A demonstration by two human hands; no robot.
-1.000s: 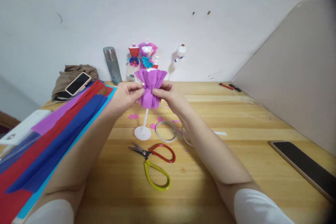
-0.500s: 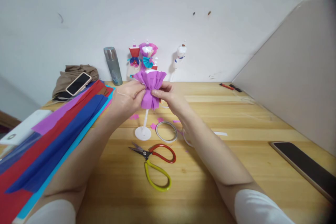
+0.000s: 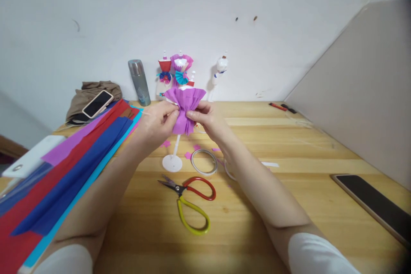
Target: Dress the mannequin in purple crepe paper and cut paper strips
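Purple crepe paper (image 3: 185,102) is gathered around a small white dress form whose round base (image 3: 172,163) shows below it. My left hand (image 3: 159,120) pinches the paper at its left side, near the waist. From the right, my right hand (image 3: 209,119) holds the same paper, thumb in front and the other fingers behind. The paper flares out above the pinch and hangs down below it. Scissors (image 3: 180,189) with red and yellow handles lie open under the stand, beside a roll of tape (image 3: 204,162).
Colored paper strips (image 3: 77,158) and a phone (image 3: 98,104) lie on the left, near a bottle (image 3: 139,82). Several decorated forms (image 3: 165,67) stand at the wall, with a white one (image 3: 221,65) apart. Another phone (image 3: 369,201) lies right.
The white base has shifted slightly left, tilting the stand a little. Both hands keep their hold on the purple paper, and the view has moved slightly.
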